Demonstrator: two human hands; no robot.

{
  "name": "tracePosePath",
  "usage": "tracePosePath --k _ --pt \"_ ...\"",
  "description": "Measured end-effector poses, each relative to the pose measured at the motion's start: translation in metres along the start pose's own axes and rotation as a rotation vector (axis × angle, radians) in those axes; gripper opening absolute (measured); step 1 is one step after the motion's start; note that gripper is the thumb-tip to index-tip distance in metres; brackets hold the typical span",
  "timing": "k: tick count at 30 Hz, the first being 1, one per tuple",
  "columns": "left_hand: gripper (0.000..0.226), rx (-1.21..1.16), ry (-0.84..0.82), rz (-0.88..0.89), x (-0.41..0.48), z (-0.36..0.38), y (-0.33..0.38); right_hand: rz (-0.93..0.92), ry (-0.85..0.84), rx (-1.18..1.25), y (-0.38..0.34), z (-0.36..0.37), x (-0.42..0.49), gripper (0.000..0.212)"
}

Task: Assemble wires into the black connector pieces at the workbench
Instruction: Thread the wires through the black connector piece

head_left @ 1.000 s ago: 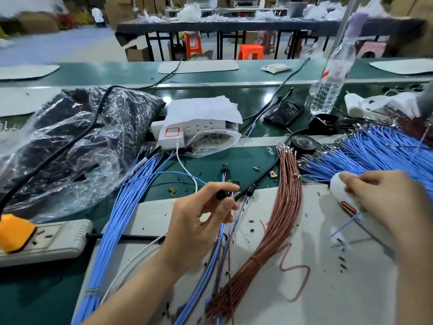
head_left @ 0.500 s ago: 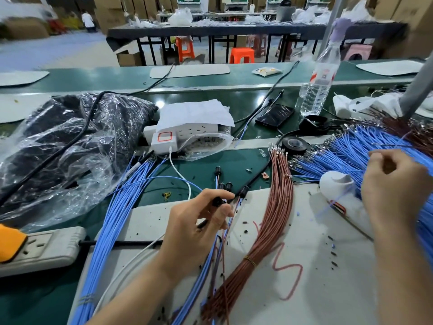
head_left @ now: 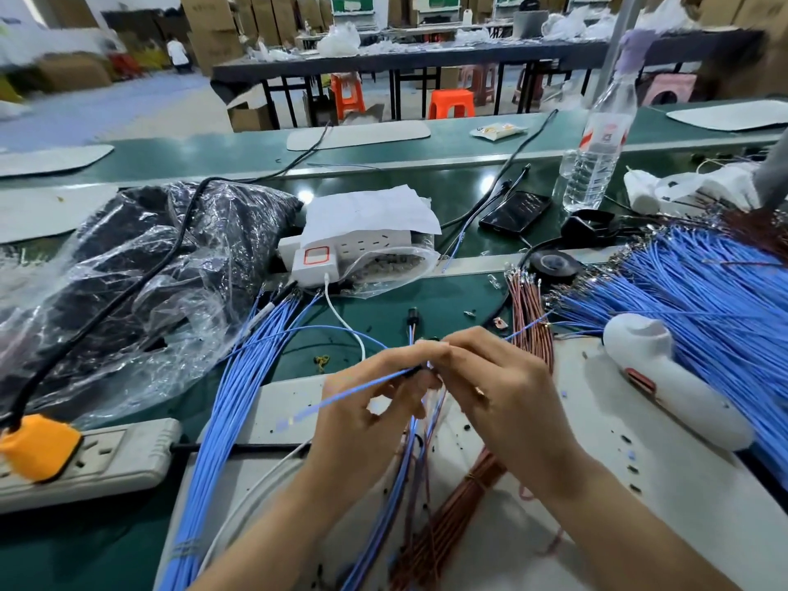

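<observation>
Black connector piece point(head_left: 417, 370), small and plastic, sits pinched at the tips of the left hand's point(head_left: 375, 407) fingers point(head_left: 407, 352), raised just above the green bench point(head_left: 447, 300). The right hand point(head_left: 503, 394), a second ago away at the fan of blue wires point(head_left: 703, 300) on the right, has come across to meet the left, its fingers curled and pinching a single thin blue wire point(head_left: 354, 392). I judge insertion is starting. The connector lies between both sets of fingertips, and whether the wire's end has entered is hidden.
</observation>
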State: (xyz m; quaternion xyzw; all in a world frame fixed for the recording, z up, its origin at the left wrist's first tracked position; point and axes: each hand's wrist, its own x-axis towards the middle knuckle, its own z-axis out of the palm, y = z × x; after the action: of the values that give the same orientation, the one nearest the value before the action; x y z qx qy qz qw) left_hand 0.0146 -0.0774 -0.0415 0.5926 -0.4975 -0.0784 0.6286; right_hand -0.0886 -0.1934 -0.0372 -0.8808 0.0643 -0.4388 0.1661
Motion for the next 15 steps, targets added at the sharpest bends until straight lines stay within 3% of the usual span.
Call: tracePosePath --k 5,10,15 --pt "0.008 -0.099 0.059 0.027 0.001 -0.004 0.002 0.064 0.007 -0.026 0.005 -0.002 0.003 0.018" --pt "0.011 -0.251 0.336 -0.025 0.007 -0.009 0.001 0.218 -0.03 -0.148 0.019 -0.006 0.001 0.015" --pt "0.022 -0.319 0.45 -0.162 0.011 -0.014 -0.001 0.206 0.202 -0.16 0.023 -0.016 0.005 0.012"
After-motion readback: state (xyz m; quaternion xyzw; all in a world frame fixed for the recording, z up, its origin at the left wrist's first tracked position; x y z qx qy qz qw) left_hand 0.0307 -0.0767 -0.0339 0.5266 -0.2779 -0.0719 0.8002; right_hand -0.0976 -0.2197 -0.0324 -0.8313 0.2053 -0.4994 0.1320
